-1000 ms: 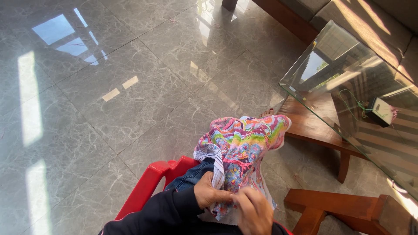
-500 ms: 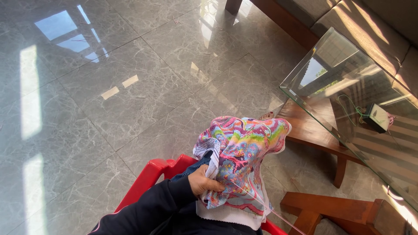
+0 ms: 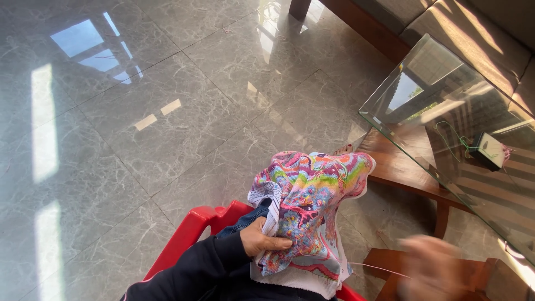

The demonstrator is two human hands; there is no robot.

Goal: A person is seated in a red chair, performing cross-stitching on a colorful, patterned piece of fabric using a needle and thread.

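Glossy grey marble floor [image 3: 167, 111] (sunlit), glass table [image 3: 446, 128].

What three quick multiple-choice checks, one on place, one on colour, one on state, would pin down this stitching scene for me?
1. Where is the small dark box?
A. on the glass table
B. on the floor
C. on the chair

2. What colour is the chair?
A. blue
B. red
C. white

3. What is the left hand doing?
A. hanging free
B. resting on the glass
C. gripping the cloth

Answers:
A, the small dark box sits on the glass table.
B, the chair is red.
C, the left hand pinches the embroidered cloth; the blurred right hand is off to the side, with a thread running towards it.
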